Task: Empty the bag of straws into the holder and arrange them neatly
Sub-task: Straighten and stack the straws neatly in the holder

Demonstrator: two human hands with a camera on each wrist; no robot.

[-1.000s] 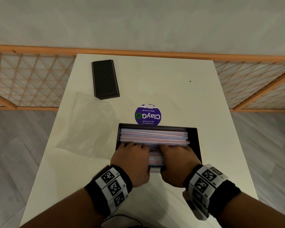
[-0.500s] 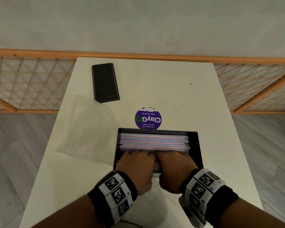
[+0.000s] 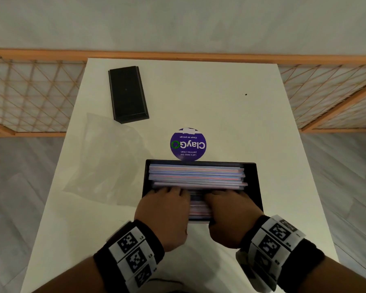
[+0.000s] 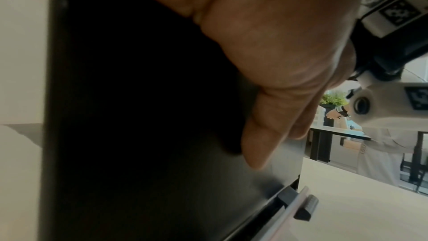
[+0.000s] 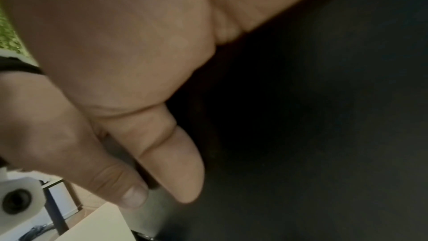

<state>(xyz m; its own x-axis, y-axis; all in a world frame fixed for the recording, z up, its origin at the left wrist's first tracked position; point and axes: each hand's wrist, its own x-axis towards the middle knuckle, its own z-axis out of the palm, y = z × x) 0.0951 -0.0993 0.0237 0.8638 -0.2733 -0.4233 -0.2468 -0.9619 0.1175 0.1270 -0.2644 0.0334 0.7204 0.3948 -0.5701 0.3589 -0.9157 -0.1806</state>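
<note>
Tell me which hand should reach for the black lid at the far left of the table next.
Left. The lid lies far left on the table, on the left hand's side. The right hand would have to cross over the holder and straws.

A black band [image 3: 133, 256] carrying white tiles printed with black square markers is worn on the left wrist. A matching band [image 3: 277, 248] is worn on the right wrist. Forearms are left bare.

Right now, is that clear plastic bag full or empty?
Empty, it seems: the bag lies flat on the table, and the straws fill the holder.
</note>
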